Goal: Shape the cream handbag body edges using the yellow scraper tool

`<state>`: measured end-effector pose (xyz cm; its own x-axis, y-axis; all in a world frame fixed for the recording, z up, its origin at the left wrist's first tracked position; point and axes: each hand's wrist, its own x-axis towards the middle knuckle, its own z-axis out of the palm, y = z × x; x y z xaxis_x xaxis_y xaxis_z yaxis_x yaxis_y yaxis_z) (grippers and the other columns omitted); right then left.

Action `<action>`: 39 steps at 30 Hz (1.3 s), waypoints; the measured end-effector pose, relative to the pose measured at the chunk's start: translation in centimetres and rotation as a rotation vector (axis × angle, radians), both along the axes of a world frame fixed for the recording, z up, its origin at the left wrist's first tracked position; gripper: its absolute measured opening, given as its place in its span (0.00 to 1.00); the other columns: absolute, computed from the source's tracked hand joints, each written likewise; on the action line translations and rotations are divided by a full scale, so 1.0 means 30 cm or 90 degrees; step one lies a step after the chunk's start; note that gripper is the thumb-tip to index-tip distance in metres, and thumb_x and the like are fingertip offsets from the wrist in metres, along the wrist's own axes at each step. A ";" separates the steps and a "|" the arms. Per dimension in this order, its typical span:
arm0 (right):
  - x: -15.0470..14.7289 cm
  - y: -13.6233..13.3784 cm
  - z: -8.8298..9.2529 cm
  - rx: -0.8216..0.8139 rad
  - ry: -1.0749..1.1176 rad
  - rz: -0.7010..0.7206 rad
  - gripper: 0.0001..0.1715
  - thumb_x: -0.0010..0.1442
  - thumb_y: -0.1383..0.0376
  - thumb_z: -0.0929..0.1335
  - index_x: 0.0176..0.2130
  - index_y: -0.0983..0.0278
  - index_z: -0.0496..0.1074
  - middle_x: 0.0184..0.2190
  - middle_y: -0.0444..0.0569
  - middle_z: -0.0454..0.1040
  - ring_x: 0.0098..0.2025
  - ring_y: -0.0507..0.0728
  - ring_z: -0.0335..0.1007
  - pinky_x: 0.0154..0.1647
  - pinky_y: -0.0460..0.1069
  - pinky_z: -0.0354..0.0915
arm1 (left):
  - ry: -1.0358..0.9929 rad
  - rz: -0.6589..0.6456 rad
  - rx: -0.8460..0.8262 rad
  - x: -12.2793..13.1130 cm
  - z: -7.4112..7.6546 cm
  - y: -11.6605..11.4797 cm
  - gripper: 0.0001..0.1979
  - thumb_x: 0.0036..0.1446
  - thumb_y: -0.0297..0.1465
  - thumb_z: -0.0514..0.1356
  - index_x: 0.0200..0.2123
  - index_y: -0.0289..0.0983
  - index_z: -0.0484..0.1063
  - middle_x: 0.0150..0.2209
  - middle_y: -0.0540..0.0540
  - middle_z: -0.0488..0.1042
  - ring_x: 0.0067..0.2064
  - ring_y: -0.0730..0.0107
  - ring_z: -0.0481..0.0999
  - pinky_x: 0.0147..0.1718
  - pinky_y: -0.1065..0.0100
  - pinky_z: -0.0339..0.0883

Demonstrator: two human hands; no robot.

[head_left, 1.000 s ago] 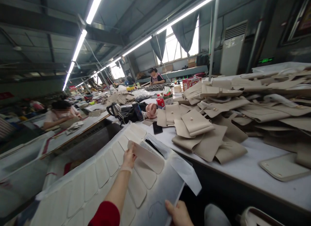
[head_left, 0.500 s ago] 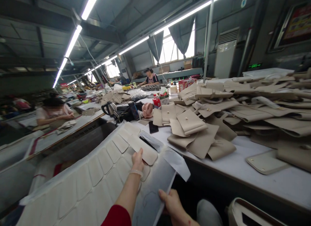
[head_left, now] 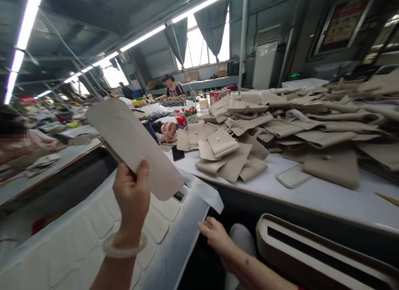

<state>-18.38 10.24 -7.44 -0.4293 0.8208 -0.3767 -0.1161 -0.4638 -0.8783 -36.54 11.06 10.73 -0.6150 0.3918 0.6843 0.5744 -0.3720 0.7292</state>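
Note:
My left hand [head_left: 132, 194] is raised and closed on a pale, flat panel with rounded ends [head_left: 137, 144], thumb on its face and fingers behind. A dark strip shows along the panel's left edge. Below lies a sloping board covered in a whitish sheet [head_left: 179, 236], with rows of similar pale panels [head_left: 98, 217] laid on it. At the board's right edge my right hand [head_left: 216, 236] has its fingers curled, thumb and fingertips at the rim. The underside of that hold is hidden.
A white table [head_left: 262, 194] on the right bears a large heap of beige bag pieces [head_left: 327, 128]. A black phone [head_left: 178, 153] and a pink fan [head_left: 168, 132] stand near its left side. A beige bag body [head_left: 311, 248] is at lower right. Co-workers [head_left: 173, 88] sit beyond.
My left hand has lifted the panel off the board, up and to the left, towards the camera. My right hand stays at the board's edge. The view has turned right.

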 end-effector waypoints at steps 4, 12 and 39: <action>0.258 -0.015 0.329 0.330 0.044 -0.154 0.42 0.57 0.50 0.72 0.63 0.59 0.56 0.66 0.54 0.58 0.64 0.61 0.59 0.66 0.58 0.56 | 0.157 -0.054 -0.130 0.295 -0.124 -0.107 0.11 0.58 0.36 0.64 0.30 0.38 0.66 0.22 0.56 0.67 0.23 0.78 0.66 0.23 0.76 0.60; 0.642 -0.114 0.602 0.643 -0.322 -0.315 0.57 0.48 0.59 0.77 0.68 0.56 0.49 0.62 0.51 0.61 0.62 0.66 0.58 0.63 0.60 0.58 | 0.422 -0.532 0.005 0.779 -0.163 -0.107 0.13 0.63 0.34 0.60 0.49 0.38 0.65 0.39 0.43 0.77 0.40 0.65 0.79 0.35 0.69 0.72; 1.072 -0.104 0.353 0.736 -0.545 -0.341 0.51 0.51 0.56 0.76 0.66 0.57 0.53 0.60 0.55 0.63 0.60 0.65 0.61 0.58 0.59 0.63 | 0.101 -0.553 -0.353 0.838 -0.280 0.007 0.31 0.53 0.31 0.67 0.59 0.47 0.60 0.41 0.53 0.80 0.45 0.66 0.80 0.45 0.69 0.70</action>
<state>13.77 7.12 3.14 0.0087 0.8123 0.5832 0.6709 0.4277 -0.6057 -11.41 11.25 2.32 0.1108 0.9404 0.3214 0.3734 -0.3391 0.8635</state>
